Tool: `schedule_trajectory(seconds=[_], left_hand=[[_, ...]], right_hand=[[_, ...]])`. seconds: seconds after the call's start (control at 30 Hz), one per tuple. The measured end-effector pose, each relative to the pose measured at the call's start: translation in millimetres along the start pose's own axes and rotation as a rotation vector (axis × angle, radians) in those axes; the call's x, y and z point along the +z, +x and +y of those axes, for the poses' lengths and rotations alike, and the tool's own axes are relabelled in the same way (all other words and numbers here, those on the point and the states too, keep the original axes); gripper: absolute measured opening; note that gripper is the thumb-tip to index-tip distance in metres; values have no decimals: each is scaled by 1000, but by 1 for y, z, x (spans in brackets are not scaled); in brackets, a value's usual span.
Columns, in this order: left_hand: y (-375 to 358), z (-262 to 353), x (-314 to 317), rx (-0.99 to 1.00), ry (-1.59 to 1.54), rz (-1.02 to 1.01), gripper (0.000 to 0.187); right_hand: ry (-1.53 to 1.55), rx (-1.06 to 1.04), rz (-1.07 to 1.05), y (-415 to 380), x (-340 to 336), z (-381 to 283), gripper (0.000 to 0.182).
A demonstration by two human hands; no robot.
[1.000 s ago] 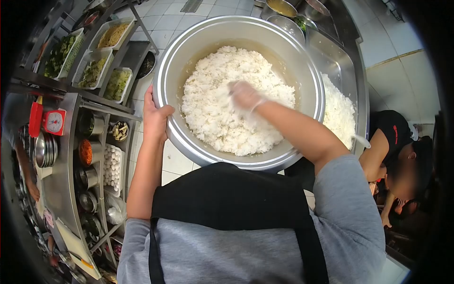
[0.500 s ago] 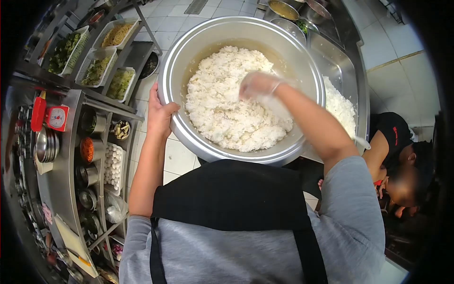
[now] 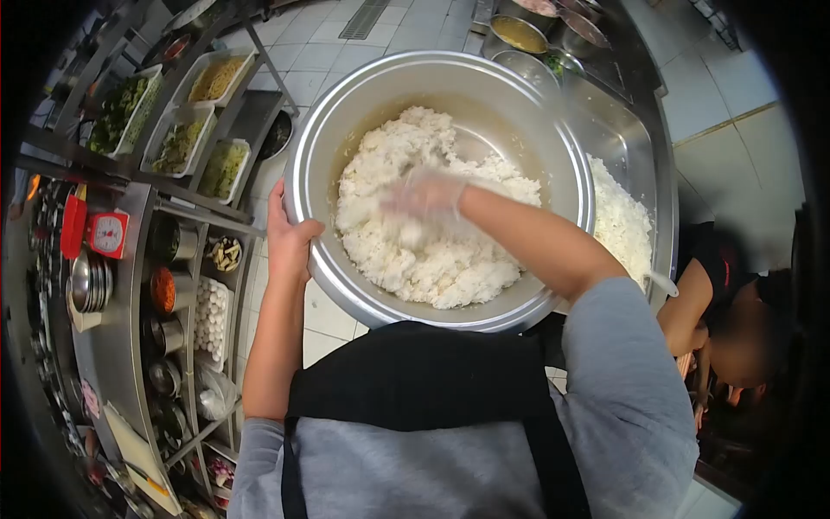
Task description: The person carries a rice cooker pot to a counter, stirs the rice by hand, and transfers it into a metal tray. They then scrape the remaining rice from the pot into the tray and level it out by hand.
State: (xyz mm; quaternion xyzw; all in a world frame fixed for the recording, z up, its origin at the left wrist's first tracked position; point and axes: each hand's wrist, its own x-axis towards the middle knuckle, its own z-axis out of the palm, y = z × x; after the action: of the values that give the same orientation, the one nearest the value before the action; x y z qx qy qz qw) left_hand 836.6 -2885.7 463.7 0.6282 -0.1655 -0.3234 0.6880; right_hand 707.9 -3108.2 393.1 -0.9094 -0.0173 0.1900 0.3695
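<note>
A large round metal pot stands in front of me with white rice spread over much of its bottom. My left hand grips the pot's left rim, thumb over the edge and fingers on the outer side. Inside the pot, my right hand, in a clear plastic glove, is down at the rice left of the middle. Motion smears its fingers, so their pose and anything in them cannot be made out. Bare metal bottom shows beyond the hand, toward the far side.
To the right, a metal tray holds more rice and a white-handled utensil. A co-worker crouches at the lower right. Left are shelves with vegetable baskets, eggs and a red scale. Bowls stand beyond the pot.
My right hand has moved left and toward me through the rice. Rice has shifted away from the far right part of the pot, baring metal there. My left hand still holds the rim.
</note>
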Motion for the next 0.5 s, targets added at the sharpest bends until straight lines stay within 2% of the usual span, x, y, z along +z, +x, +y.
schedule_trajectory(seconds=[0.07,0.1,0.17,0.2,0.23,0.27,0.33,0.43,0.47,0.5], left_hand=[[1,-3,-2,13,-13,3,84],[1,-2,-3,14,-12,0,84],[-1,-1,-1,15,-17,-5,84],[-2,1,0,8,-25,-10,84],[-2,0,0,-4,-19,-13,84],[-2,0,-2,-11,-11,-16,84],[-1,3,-2,4,4,-40,84],[0,1,-1,15,28,-12,85],[0,2,2,27,53,22,85],[3,2,3,25,53,11,84]], right_hand=[[136,126,-79,-19,-12,-30,53],[386,297,-128,-33,-26,-42,50],[676,471,-87,-62,-73,-68,43],[713,472,2,-70,-103,-69,38],[714,515,244,-62,-111,-30,36],[707,547,490,-45,-112,18,34],[-242,430,363,-17,-123,73,32],[-175,457,355,30,-102,39,36],[-79,306,210,75,-88,62,39],[-83,184,336,80,-73,30,43]])
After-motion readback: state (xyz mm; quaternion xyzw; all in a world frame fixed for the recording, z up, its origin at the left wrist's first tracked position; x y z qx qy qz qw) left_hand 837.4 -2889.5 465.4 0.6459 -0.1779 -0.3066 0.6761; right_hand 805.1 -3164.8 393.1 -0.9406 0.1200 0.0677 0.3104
